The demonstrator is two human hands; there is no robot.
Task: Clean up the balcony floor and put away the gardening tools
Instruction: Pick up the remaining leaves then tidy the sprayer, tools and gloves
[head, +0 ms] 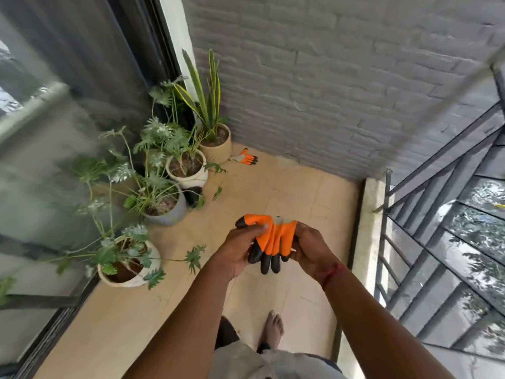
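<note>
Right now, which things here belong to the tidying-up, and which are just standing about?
Job: orange rubber glove with black fingertips, gripped by left hand and right hand; second orange glove lying on the beige tiled floor.
Standing about: ribbed beige plant pot, round white plant pot, grey plant pot, dark metal railing.

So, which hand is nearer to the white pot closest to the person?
Left. The left hand grips the orange glove to the right of the white pot; the right hand grips the glove's far side, farther away.
</note>
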